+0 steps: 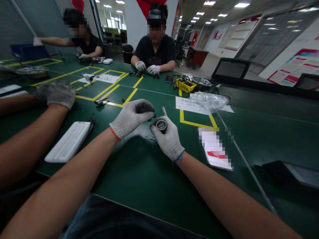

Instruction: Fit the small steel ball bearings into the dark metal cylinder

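My right hand (169, 137), in a white knit glove, grips a round dark housing (161, 125) with its open end turned up and grey metal inside. Close by on the left, my left hand (136, 116) is gloved too, its thumb and fingers pinched together. Something dark shows at those fingertips, too small to name. Several small metal rings (152, 137) lie on the green table (139, 172) just below the housing. Beyond my right hand a thin silver shaft (163, 111) sticks up; whether it joins the housing is hidden.
A white box-shaped device (68, 142) lies left of my forearm, beside a co-worker's gloved hands (58, 94). A phone (215, 149) rests at right. Farther off are a plastic bag (208, 101), a yellow tray (185, 86) and a metal part (101, 102). Two people sit across.
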`<action>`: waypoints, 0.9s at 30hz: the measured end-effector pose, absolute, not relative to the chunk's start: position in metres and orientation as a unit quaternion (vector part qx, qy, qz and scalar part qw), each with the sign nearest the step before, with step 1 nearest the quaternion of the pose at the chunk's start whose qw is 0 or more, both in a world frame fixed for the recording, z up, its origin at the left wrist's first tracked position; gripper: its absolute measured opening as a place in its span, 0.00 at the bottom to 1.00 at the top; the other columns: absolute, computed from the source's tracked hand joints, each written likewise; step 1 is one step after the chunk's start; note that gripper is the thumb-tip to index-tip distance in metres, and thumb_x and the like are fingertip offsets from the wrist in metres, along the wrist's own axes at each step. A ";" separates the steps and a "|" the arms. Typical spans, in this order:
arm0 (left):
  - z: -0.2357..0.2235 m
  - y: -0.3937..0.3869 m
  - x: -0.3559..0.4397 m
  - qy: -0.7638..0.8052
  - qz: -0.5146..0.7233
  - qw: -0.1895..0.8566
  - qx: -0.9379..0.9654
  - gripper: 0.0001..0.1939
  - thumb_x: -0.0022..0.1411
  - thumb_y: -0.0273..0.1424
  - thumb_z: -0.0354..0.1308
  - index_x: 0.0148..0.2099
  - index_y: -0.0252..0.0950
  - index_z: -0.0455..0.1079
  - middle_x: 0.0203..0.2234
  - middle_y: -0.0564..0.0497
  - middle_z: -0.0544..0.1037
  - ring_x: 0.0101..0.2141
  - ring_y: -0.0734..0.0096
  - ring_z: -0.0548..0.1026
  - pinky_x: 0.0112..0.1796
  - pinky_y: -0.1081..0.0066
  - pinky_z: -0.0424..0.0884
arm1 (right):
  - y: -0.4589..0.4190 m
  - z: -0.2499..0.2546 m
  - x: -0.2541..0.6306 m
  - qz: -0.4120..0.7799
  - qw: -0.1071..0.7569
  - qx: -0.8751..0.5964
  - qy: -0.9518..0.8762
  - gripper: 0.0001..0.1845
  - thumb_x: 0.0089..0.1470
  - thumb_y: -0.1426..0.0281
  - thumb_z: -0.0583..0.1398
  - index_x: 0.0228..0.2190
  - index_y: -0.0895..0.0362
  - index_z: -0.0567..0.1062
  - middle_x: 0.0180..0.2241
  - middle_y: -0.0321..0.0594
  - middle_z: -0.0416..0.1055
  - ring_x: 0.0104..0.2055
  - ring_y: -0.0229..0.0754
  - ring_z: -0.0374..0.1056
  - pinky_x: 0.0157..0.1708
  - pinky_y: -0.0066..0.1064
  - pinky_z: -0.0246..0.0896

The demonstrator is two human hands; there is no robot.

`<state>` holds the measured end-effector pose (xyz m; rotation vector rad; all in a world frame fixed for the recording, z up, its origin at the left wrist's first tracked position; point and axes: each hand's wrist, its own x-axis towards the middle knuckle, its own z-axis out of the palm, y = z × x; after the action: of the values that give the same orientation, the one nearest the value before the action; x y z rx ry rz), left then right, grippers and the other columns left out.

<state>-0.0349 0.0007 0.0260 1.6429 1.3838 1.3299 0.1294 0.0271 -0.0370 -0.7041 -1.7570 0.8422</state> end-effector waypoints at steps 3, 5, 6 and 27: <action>0.029 -0.003 -0.031 0.509 0.492 0.306 0.636 0.11 0.55 0.32 0.66 0.40 0.33 0.77 0.36 0.47 0.84 0.36 0.67 0.80 0.42 0.64 0.79 | 0.027 -0.037 0.130 0.354 0.515 -0.290 -0.725 0.09 0.53 0.63 0.63 0.29 0.52 0.69 0.26 0.33 0.70 0.30 0.42 0.65 0.32 0.35 0.63; 0.030 -0.004 -0.032 0.505 0.483 0.305 0.648 0.10 0.55 0.32 0.66 0.40 0.33 0.78 0.36 0.47 0.84 0.37 0.66 0.81 0.44 0.63 0.79 | 0.027 -0.037 0.130 0.358 0.516 -0.292 -0.722 0.09 0.53 0.63 0.63 0.29 0.53 0.69 0.26 0.33 0.70 0.30 0.42 0.65 0.32 0.35 0.62; 0.030 -0.004 -0.032 0.504 0.477 0.306 0.652 0.10 0.55 0.31 0.66 0.40 0.33 0.79 0.37 0.47 0.85 0.38 0.65 0.81 0.45 0.62 0.79 | 0.027 -0.037 0.130 0.360 0.515 -0.293 -0.721 0.09 0.54 0.63 0.63 0.29 0.52 0.69 0.26 0.33 0.70 0.31 0.42 0.65 0.32 0.35 0.62; 0.032 -0.012 -0.024 0.491 0.372 0.171 0.769 0.06 0.60 0.34 0.68 0.38 0.38 0.83 0.37 0.49 0.81 0.38 0.66 0.78 0.43 0.66 0.75 | 0.029 -0.038 0.131 0.372 0.497 -0.267 -0.737 0.05 0.51 0.67 0.61 0.28 0.52 0.68 0.25 0.33 0.69 0.31 0.42 0.66 0.32 0.35 0.63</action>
<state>-0.0242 -0.0120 0.0319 2.1845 1.3942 1.0557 0.1309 0.0286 -0.0377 -0.6457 -1.7851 0.9006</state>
